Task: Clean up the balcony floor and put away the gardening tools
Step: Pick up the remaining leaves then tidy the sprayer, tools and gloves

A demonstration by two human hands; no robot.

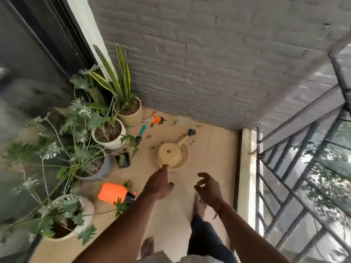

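A beige watering can (170, 153) with a black spout head stands in a beige saucer (185, 156) on the tiled floor. My left hand (158, 184) reaches toward it, fingers extended, fingertips near its handle; contact is unclear. My right hand (208, 188) hovers to the right with fingers loosely curled, holding nothing. Orange gloves (155, 118) lie by the wall. A teal-handled hand rake (140, 134) lies beside the pots. An orange sprayer (114, 192) lies on its side at the left. Loose leaves (173, 122) are scattered on the floor.
Several potted plants (106, 133) line the left side along a dark sliding door (28, 63). A small black pot (124, 159) sits among them. A grey brick wall (209, 63) closes the far end. A metal railing (294, 168) runs on the right. My bare feet (198, 204) stand on the tiles.
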